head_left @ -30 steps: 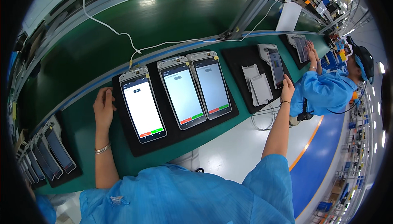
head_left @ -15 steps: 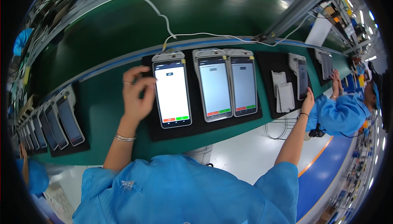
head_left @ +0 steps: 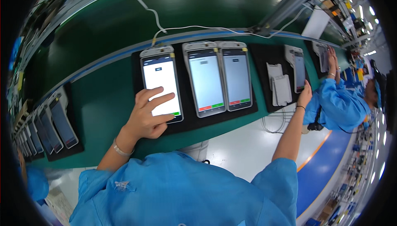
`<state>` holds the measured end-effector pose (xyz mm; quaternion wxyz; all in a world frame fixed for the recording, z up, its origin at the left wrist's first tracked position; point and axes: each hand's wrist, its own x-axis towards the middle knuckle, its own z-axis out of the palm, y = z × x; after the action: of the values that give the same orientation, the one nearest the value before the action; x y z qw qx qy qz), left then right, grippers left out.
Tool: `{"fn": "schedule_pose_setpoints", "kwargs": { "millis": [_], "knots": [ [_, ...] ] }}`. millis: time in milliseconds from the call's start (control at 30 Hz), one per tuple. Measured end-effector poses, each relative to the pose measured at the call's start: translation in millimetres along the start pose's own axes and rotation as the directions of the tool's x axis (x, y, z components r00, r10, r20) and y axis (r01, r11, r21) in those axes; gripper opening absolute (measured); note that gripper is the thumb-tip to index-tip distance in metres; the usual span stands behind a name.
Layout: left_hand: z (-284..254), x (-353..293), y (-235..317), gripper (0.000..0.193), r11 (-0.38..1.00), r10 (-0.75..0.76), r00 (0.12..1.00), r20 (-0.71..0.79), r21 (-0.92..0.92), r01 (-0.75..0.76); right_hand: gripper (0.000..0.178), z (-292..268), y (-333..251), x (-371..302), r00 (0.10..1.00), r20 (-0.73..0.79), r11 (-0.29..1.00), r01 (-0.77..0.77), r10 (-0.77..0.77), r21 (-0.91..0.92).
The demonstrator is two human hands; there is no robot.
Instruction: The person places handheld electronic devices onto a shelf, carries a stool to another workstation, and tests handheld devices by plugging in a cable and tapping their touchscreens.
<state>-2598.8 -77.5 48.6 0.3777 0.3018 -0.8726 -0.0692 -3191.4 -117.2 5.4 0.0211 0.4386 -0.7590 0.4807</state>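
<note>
My left hand, fingers spread, is over the lower screen of a white handheld terminal with a bright display. One fingertip lies by the green button at the screen's bottom; whether it touches cannot be made out. Two similar lit terminals, a middle one and another, lie side by side to its right on the same black mat. Farther right, my right hand grips the lower end of a dimmer terminal. Left of that one lie white plastic covers, partly overlapping.
A white cable comes down to the left terminal's top end. Several terminals stand in a row at far left. A metal post rises behind. At right, a co-worker's hands are at another terminal.
My left hand has moved from beside the left terminal's upper edge down over its lower screen, fingers spreading. My right hand stays at the right terminal. The whole view has shifted slightly.
</note>
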Motion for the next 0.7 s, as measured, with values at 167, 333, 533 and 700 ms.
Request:
{"fn": "schedule_pose_setpoints", "kwargs": {
  "millis": [167, 333, 533, 700],
  "knots": [
    [1.2, -6.8, -5.9, 0.031, 0.999, 0.053, 0.989, -0.139, 0.016, -0.051, 0.035, 1.0, -12.3, -6.4, 0.998, 0.002, 0.997, -0.056, 0.056, 0.055],
    [-0.4, -3.7, -9.4, 0.03, 1.0, -0.011, 0.963, -0.271, 0.022, 0.018, 0.035, -1.3, -9.3, -5.9, 0.998, -0.03, 0.997, -0.045, 0.047, 0.064],
    [0.6, -3.7, -16.8, 0.03, 0.997, -0.078, 0.936, -0.343, 0.001, 0.084, 0.036, -0.7, -7.7, -4.1, 0.999, -0.019, 0.995, -0.049, 0.05, 0.088],
    [0.1, -2.7, -18.7, 0.03, 0.995, -0.093, 0.933, -0.346, -0.014, 0.094, 0.037, -0.7, -5.0, -2.8, 1.0, -0.007, 0.995, -0.025, 0.026, 0.095]
  ]
}}
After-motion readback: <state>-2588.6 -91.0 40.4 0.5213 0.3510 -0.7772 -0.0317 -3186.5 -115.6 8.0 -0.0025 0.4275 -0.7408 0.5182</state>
